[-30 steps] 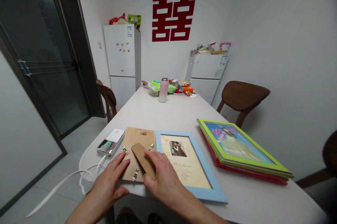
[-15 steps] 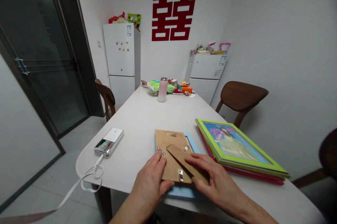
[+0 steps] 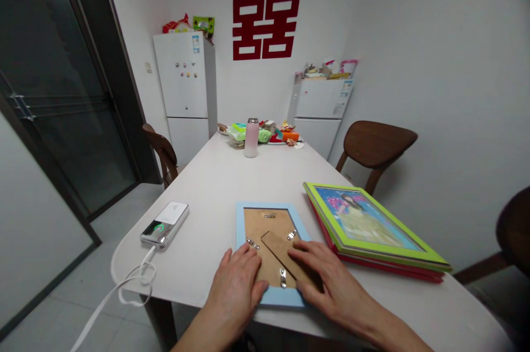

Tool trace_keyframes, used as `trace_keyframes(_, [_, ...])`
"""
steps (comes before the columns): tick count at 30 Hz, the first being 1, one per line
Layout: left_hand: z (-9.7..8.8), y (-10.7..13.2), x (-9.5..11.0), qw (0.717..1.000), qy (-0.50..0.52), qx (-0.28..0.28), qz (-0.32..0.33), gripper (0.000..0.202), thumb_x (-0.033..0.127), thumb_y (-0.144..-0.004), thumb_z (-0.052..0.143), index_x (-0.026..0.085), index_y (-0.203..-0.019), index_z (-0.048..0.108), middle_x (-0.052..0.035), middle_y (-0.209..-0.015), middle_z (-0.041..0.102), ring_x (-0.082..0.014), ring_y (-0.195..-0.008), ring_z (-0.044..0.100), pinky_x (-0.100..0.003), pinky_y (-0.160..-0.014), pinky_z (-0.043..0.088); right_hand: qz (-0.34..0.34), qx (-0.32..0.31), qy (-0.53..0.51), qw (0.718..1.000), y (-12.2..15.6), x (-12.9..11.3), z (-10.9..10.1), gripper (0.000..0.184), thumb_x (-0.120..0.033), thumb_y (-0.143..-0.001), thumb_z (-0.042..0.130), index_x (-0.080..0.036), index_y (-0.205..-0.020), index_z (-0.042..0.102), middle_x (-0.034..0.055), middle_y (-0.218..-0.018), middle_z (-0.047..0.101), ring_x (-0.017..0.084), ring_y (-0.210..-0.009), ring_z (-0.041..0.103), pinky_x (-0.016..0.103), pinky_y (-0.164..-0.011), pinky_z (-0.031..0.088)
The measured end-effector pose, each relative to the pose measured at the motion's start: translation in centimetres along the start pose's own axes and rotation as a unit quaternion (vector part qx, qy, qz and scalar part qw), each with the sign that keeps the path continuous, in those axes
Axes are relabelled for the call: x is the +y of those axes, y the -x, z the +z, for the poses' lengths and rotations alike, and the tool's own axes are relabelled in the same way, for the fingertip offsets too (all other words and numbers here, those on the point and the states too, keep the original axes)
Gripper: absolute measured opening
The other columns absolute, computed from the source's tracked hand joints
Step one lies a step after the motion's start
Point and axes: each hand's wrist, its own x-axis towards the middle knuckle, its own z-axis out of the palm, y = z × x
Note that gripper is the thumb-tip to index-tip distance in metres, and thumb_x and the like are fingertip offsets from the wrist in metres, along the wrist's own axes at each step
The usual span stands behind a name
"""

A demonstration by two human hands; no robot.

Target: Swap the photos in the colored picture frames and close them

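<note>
Inside blue frame (image 3: 279, 297) | brown backing (image 3: 267, 266), earlier overlapping its edge | hands (image 3: 234, 288) part-open on backing, right's grip unclear

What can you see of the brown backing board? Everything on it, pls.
The backing board is a brown, fiberboard-like rectangle lying within the light-blue frame; whether it is fully seated can't be told. Four silvery metal fittings sit near its top, bottom, left and right edges. A stand strip of similar brown runs diagonally toward the lower right. The left grip rests fingers on the board's left side; the right grip covers its lower right, including part of the strip.
</note>
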Motion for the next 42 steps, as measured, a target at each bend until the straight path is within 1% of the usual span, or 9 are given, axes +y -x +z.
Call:
trace_keyframes(5, [0.4,0.3,0.1,0.999,0.017,-0.005,0.047,0.056,0.041,-0.062,0.064,0.017,-0.109,0.047,-0.0102,-0.124,0.043,-0.0241,-0.116,0.034,-0.048,-0.099,0.016,0.040,0.024,0.070,0.996,-2.2,0.0,0.2,0.038,-0.027,-0.075,0.040,-0.010,-0.107,0.053,0.0156,-0.113,0.048,0.024,-0.103,0.042,0.039,-0.089,0.033])
trace_keyframes(12, [0.6,0.3,-0.1,0.999,0.014,-0.005,0.034,0.049,0.037,-0.059,0.067,0.015,-0.100,0.052,-0.0117,-0.121,0.046,-0.0236,-0.115,0.037,-0.047,-0.099,0.018,0.074,0.030,0.115,0.990,-3.5,0.0,0.5,0.032,-0.031,-0.079,0.037,-0.010,-0.087,0.060,0.0162,-0.104,0.052,0.026,-0.101,0.043,0.038,-0.087,0.034])
trace_keyframes(17, [0.6,0.3,-0.6,0.999,0.025,0.005,0.039,0.047,0.035,-0.057,0.069,0.017,-0.096,0.052,-0.0115,-0.121,0.046,-0.0230,-0.114,0.038,-0.046,-0.098,0.019,0.061,0.036,0.102,0.992,-2.9,0.6,0.7,0.033,-0.031,-0.078,0.039,-0.010,-0.093,0.059,0.0164,-0.108,0.050,0.026,-0.102,0.042,0.040,-0.088,0.033])
trace_keyframes(21, [0.7,0.2,-1.4,0.998,0.037,0.010,0.048,0.040,0.034,-0.054,0.071,0.019,-0.087,0.053,-0.0091,-0.120,0.047,-0.0229,-0.112,0.040,-0.047,-0.098,0.019,-0.004,0.046,0.067,0.997,-1.9,-0.4,0.5,0.032,-0.027,-0.076,0.042,-0.014,-0.102,0.055,0.0141,-0.113,0.048,0.024,-0.105,0.041,0.040,-0.088,0.034])
trace_keyframes(25, [0.9,0.2,-2.0,0.998,0.042,0.011,0.055,0.035,0.033,-0.053,0.072,0.020,-0.078,0.052,-0.0077,-0.120,0.047,-0.0221,-0.112,0.040,-0.046,-0.097,0.019,-0.116,0.013,0.006,0.993,-0.8,-2.2,0.1,0.025,-0.020,-0.076,0.043,-0.025,-0.094,0.060,0.0072,-0.109,0.051,0.020,-0.103,0.042,0.038,-0.086,0.035])
trace_keyframes(28, [1.0,0.2,-2.1,0.997,0.041,0.007,0.061,0.034,0.034,-0.054,0.072,0.021,-0.077,0.051,-0.0080,-0.120,0.047,-0.0216,-0.113,0.039,-0.045,-0.097,0.018,-0.145,0.004,-0.011,0.989,-0.5,-2.7,0.2,0.024,-0.019,-0.075,0.045,-0.028,-0.090,0.062,0.0061,-0.105,0.052,0.020,-0.101,0.043,0.039,-0.083,0.036])
trace_keyframes(33, [0.9,0.3,-2.0,0.998,0.043,-0.003,0.055,0.032,0.034,-0.055,0.070,0.020,-0.079,0.052,-0.0086,-0.122,0.046,-0.0213,-0.115,0.037,-0.045,-0.098,0.017,-0.090,-0.019,-0.028,0.995,-1.7,-2.6,0.7,0.016,-0.026,-0.074,0.051,-0.027,-0.079,0.066,0.0048,-0.095,0.055,0.019,-0.090,0.046,0.035,-0.075,0.038])
trace_keyframes(37, [0.6,0.3,-1.9,0.998,0.047,-0.001,0.052,0.033,0.033,-0.054,0.071,0.020,-0.078,0.053,-0.0085,-0.121,0.047,-0.0212,-0.114,0.038,-0.044,-0.098,0.017,-0.038,-0.033,-0.037,0.998,-2.6,-2.9,0.9,0.013,-0.023,-0.070,0.054,-0.027,-0.070,0.066,0.0031,-0.090,0.054,0.018,-0.086,0.047,0.032,-0.074,0.038])
trace_keyframes(42, [0.3,0.4,-2.2,0.997,0.050,-0.001,0.055,0.033,0.033,-0.054,0.071,0.020,-0.078,0.053,-0.0086,-0.120,0.048,-0.0208,-0.113,0.039,-0.044,-0.098,0.018,-0.066,-0.049,-0.050,0.995,-2.6,-3.1,0.6,0.014,-0.022,-0.071,0.053,-0.027,-0.073,0.066,0.0027,-0.097,0.052,0.018,-0.093,0.044,0.034,-0.079,0.035])
